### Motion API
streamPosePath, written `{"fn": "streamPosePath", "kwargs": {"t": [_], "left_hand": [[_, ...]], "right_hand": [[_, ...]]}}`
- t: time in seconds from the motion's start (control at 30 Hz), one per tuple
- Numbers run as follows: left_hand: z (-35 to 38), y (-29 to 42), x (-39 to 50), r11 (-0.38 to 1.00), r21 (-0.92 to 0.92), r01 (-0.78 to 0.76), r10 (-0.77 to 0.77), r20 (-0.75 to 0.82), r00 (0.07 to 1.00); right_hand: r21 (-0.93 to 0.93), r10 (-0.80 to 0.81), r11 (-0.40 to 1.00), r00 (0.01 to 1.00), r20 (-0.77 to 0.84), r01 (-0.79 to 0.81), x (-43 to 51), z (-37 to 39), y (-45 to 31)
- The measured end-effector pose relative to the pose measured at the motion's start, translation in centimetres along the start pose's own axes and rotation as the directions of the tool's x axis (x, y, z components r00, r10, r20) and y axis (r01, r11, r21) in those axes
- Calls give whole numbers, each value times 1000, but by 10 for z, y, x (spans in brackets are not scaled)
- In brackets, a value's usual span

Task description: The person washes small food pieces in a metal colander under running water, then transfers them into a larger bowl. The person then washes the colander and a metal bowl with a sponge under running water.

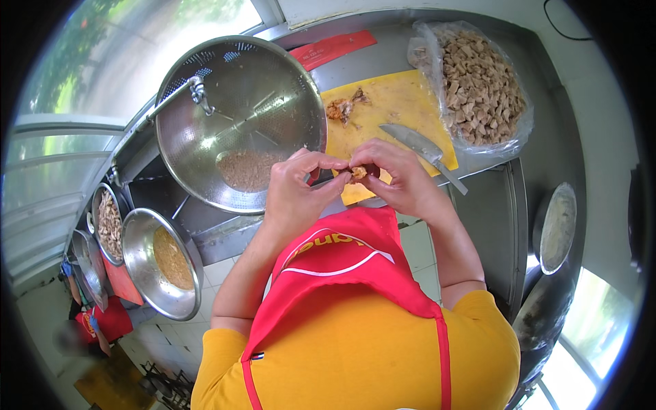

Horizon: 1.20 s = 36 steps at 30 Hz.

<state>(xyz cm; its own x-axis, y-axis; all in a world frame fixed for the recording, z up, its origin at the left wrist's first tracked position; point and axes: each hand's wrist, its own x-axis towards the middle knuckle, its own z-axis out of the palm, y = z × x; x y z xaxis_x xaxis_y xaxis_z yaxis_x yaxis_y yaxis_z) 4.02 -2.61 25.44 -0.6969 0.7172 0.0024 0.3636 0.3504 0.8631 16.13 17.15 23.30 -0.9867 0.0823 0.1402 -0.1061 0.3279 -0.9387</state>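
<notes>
Between my two hands is a small reddish-brown piece of food [359, 172], which looks like cooked meat. The thumb and fingers of my left hand [305, 179] pinch one end. My right hand [397, 174] grips the other end, its fingers covering part of the piece. Both hands are above the near edge of a yellow cutting board [389, 97]. More reddish-brown scraps [344, 109] lie at the board's far left. A wide-bladed knife [412, 141] rests on the board beyond my right hand, its handle [451, 177] sticking out past the near edge.
Left of the board stands a large perforated steel colander [246, 123] with brown crumbs, under a tap [200, 95]. A plastic bag of brown chunks [482, 87] sits at right. Steel bowls [136, 266] line the left counter. A person in a red apron [110, 318] is at lower left.
</notes>
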Motion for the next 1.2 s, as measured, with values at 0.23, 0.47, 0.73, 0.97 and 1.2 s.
{"fn": "streamPosePath", "kwargs": {"t": [0.23, 0.47, 0.73, 0.97, 1.2], "left_hand": [[9, -18, 2, 925, -329, 189, -181, 54, 982], [17, -23, 1, 794, -584, 169, -185, 32, 982], [13, -31, 4, 658, -697, 285, -374, 26, 927], [19, -35, 2, 473, -818, 327, -414, 122, 902], [23, -38, -3, 402, -836, 373, -471, 161, 867]], "right_hand": [[218, 72, 975, 990, -123, -44, -9, 5, 18], [517, 308, 846, 911, -273, -131, -22, -1, 37], [361, 177, 930, 949, -260, -74, -24, -12, -18], [670, -522, 554, 833, -182, 494, -11, -6, -120], [862, -611, 92, 712, -346, 498, -8, 22, -179]]}}
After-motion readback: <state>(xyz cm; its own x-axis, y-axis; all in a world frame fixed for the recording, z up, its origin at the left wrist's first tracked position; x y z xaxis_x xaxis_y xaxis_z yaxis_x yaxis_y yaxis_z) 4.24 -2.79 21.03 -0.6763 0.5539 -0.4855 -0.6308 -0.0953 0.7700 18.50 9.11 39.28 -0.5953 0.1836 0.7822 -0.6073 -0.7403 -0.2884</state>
